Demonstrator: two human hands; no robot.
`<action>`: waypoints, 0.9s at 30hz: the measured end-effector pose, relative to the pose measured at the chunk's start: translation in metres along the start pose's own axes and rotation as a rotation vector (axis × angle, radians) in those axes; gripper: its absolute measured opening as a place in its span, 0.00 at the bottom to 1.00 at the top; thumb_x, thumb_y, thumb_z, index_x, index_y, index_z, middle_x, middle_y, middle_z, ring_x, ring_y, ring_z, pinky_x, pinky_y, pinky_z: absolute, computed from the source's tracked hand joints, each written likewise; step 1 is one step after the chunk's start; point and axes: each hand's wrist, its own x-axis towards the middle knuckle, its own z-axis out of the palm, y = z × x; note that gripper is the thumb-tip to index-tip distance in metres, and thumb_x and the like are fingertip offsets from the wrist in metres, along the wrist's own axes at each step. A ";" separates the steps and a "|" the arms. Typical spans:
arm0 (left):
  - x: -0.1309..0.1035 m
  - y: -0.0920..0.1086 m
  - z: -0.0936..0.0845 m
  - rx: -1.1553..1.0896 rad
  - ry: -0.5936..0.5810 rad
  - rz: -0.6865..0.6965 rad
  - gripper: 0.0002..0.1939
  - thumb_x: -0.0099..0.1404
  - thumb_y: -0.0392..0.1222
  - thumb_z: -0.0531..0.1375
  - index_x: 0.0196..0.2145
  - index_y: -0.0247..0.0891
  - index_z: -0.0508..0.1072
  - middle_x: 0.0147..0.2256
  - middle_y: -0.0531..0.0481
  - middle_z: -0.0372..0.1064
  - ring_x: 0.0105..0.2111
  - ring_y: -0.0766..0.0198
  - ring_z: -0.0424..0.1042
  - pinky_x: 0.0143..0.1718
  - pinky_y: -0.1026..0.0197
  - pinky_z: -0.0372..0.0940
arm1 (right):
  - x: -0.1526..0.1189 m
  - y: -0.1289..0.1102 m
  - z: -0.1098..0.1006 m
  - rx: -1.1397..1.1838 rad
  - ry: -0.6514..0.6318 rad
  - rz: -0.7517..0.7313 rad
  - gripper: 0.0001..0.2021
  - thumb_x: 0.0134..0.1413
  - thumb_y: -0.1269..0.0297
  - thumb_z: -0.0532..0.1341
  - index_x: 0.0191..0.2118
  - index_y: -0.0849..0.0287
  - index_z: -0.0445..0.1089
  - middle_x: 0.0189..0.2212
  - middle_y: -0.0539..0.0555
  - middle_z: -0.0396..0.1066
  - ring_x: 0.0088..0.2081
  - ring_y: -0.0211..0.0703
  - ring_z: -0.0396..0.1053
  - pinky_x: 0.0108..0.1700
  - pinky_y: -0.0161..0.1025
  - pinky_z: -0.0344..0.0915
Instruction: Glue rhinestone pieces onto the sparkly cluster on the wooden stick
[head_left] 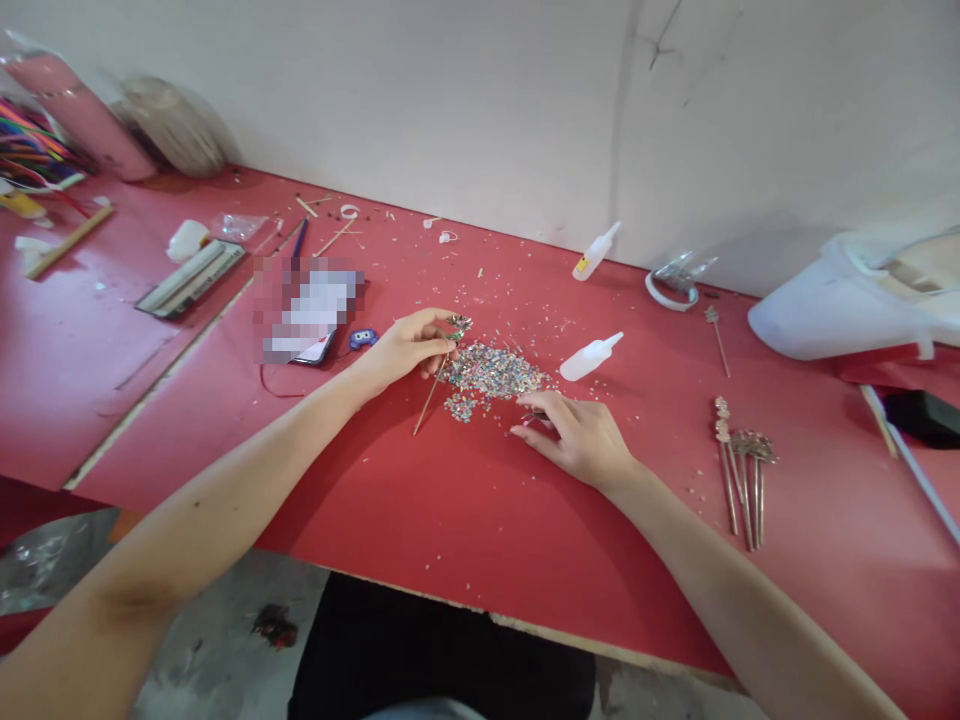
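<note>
A heap of pieces (495, 371) is lying on a table (450, 500), between a person's left hand (411, 347) and right hand (576, 437) — a phone (319, 318) is resting to its left, a cluster of sticks (745, 500) well to its right. One bottle (588, 360) is sitting beside the heap, another bottle (595, 256) farther back, near the wall (465, 110).

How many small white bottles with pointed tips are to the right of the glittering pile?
2: the plain bottle just beyond the right hand, and the yellow-labelled bottle farther back, near the wall.

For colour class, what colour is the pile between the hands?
The pile is multicoloured; see head view.
</note>
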 end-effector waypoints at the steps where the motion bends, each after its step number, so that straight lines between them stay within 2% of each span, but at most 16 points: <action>1: 0.000 0.000 0.000 0.000 0.002 -0.001 0.15 0.62 0.30 0.56 0.48 0.33 0.67 0.28 0.50 0.70 0.17 0.74 0.61 0.21 0.67 0.59 | 0.000 0.000 0.000 0.009 0.005 -0.004 0.17 0.63 0.51 0.54 0.43 0.60 0.68 0.35 0.54 0.77 0.27 0.35 0.72 0.28 0.33 0.64; 5: 0.000 0.000 0.000 -0.004 0.005 -0.007 0.16 0.63 0.31 0.56 0.49 0.33 0.67 0.28 0.50 0.70 0.17 0.74 0.61 0.20 0.67 0.59 | 0.003 -0.001 -0.003 0.031 0.032 -0.053 0.15 0.61 0.53 0.58 0.41 0.60 0.69 0.32 0.54 0.75 0.30 0.39 0.71 0.34 0.36 0.65; 8: 0.001 -0.001 0.000 -0.003 0.005 -0.007 0.15 0.63 0.31 0.56 0.48 0.33 0.67 0.27 0.51 0.70 0.17 0.74 0.61 0.20 0.67 0.59 | 0.005 -0.002 -0.004 0.028 0.043 -0.091 0.13 0.63 0.56 0.56 0.42 0.61 0.69 0.32 0.55 0.74 0.34 0.42 0.70 0.38 0.38 0.65; 16: 0.002 -0.005 -0.002 0.007 -0.012 0.023 0.13 0.63 0.31 0.57 0.47 0.34 0.67 0.27 0.52 0.70 0.17 0.74 0.62 0.20 0.68 0.59 | 0.005 -0.006 -0.005 -0.028 0.057 -0.123 0.11 0.64 0.60 0.56 0.41 0.59 0.73 0.26 0.51 0.68 0.28 0.37 0.65 0.29 0.34 0.59; 27: 0.002 -0.006 -0.002 -0.020 -0.010 0.004 0.13 0.64 0.30 0.56 0.47 0.34 0.67 0.27 0.51 0.70 0.16 0.74 0.63 0.20 0.68 0.58 | 0.004 -0.007 -0.002 0.026 0.085 -0.151 0.08 0.60 0.70 0.55 0.35 0.60 0.71 0.26 0.51 0.69 0.26 0.35 0.64 0.29 0.33 0.58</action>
